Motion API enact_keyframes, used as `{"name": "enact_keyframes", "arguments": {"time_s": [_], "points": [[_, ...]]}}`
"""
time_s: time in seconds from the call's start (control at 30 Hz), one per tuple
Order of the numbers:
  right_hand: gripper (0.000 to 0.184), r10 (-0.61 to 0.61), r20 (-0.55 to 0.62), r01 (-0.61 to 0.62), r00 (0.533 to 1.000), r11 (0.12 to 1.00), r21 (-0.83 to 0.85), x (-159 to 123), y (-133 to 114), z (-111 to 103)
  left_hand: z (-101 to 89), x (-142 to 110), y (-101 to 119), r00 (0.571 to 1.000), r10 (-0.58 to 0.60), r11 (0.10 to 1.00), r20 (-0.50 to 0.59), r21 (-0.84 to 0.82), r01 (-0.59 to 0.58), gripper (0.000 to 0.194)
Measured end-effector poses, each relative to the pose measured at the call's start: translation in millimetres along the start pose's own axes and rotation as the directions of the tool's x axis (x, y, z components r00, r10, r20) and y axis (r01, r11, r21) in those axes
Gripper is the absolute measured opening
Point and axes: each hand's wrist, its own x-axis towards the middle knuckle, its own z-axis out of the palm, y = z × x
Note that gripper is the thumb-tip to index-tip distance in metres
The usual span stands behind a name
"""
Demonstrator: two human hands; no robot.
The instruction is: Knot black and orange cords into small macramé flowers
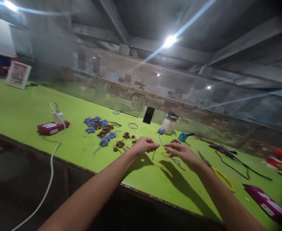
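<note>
Apart from each other, just above the green table (83,154). At the left hand (145,146), fingers bunched together, apparently clamped on a small red piece (152,149), mostly hidden beneath them. At the right hand (180,154), fingers bent and pointed toward the left; cannot tell whether closed on anything. Between the two, near the right fingertips, a thin blue strand (160,138), running up to a blue flower (160,131) beside the jug (168,125). Below the right hand, a loose tangle of yarn (176,161).

Judging by the look of the dark flowers (120,144) and the blue flowers (104,140) to the left, expect knitted or crocheted yarn: very light, soft, springy under a pinch, not slippery, hard to break by dropping. Take hold of the red piece by its body, with thumb and forefinger, lightly enough not to flatten the petals, if petaled at all; too covered to tell. Handle the strand as limp, apt to twist or snag: best gripped close to the end being worked, not by the far tail. Avoid tugging hard, for fear of puckering the stitches. Keep loose ends away from the scissors (212,167), lying open-handled beyond the right wrist.
</note>
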Motion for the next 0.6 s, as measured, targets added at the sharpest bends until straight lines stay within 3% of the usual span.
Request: {"name": "enact_keyframes", "arguments": {"time_s": [0.03, 0.07, 0.13, 0.2, 0.37, 0.47, 0.6], "points": [[0.037, -0.103, 0.094, 0.095, 0.99, 0.992, 0.087, 2, -16, 10, 2.6, -1, -1, 1.0, -0.01, 1.0, 0.023, -0.001, 0.01, 0.036], [0.039, -0.254, 0.192, 0.195, 0.948, 0.94, 0.281, 4, -30, 19, 4.7, -2, -2, 0.999, -0.016, 1.0, 0.039, -0.004, 0.016, 0.037], [0.037, -0.384, 0.276, 0.205, 0.881, 0.837, 0.508, 8, -49, 34, 7.1, -2, -3, 0.999, -0.023, 1.0, 0.045, -0.007, 0.023, 0.04], [0.031, -0.381, 0.289, 0.136, 0.878, 0.779, 0.612, 14, -55, 43, 6.6, -2, -3, 0.999, -0.026, 1.0, 0.023, -0.001, 0.026, 0.042], [0.024, -0.271, 0.25, -0.002, 0.93, 0.674, 0.739, 22, -41, 53, 0.8, 0, 0, 0.999, -0.039, 0.999, -0.006, 0.009, 0.039, 0.042], [0.022, -0.265, 0.248, -0.06, 0.932, 0.56, 0.826, 19, -32, 54, 1.5, -2, 2, 0.986, -0.065, 0.991, 0.154, -0.109, 0.082, 0.039], [0.021, -0.311, 0.265, -0.1, 0.913, 0.459, 0.883, 12, -23, 47, 8.0, -9, 5, 0.911, -0.069, 0.944, 0.406, -0.268, 0.191, 0.032]]}}
